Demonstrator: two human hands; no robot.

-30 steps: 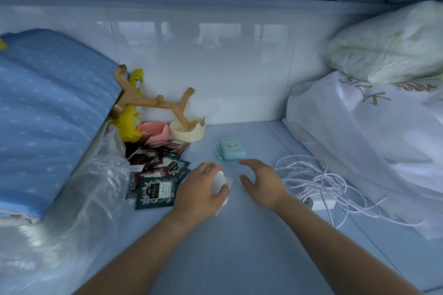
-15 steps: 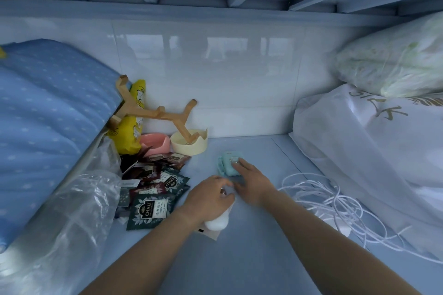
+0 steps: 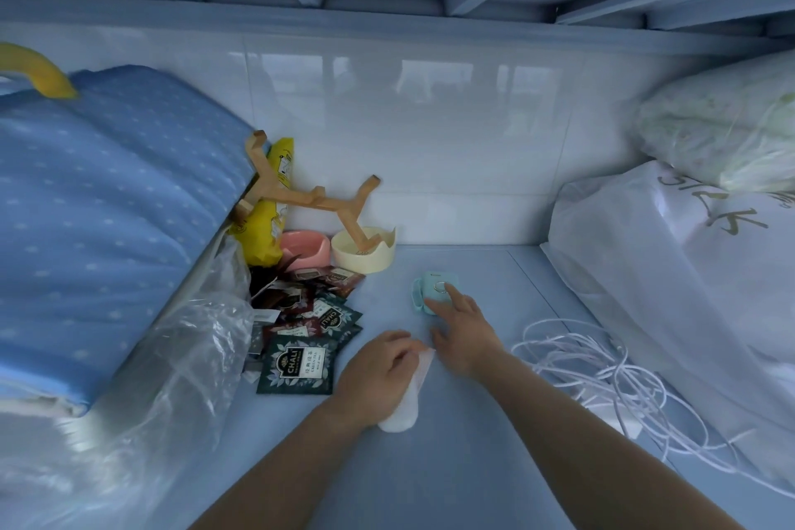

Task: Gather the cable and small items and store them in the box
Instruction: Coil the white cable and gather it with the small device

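A small teal case (image 3: 430,289) lies on the blue shelf floor (image 3: 451,465) in the middle. My right hand (image 3: 462,329) rests its fingertips on the case's near side, fingers apart, without lifting it. My left hand (image 3: 378,370) is closed around a white packet (image 3: 406,400) that sticks out below it. A tangled white cable (image 3: 602,374) lies loose to the right. No storage box is in view that I can tell.
Several dark tea sachets (image 3: 301,366) are piled left of my hands. Behind them stand a pink bowl (image 3: 303,247), a cream bowl (image 3: 365,256), a wooden rack (image 3: 309,196) and a yellow bag (image 3: 273,207). Bagged bedding (image 3: 107,228) fills the left, white bags (image 3: 688,271) the right.
My right hand reached forward from the shelf floor to the teal case and now touches it. My left hand has kept hold of the white packet, which now shows more.
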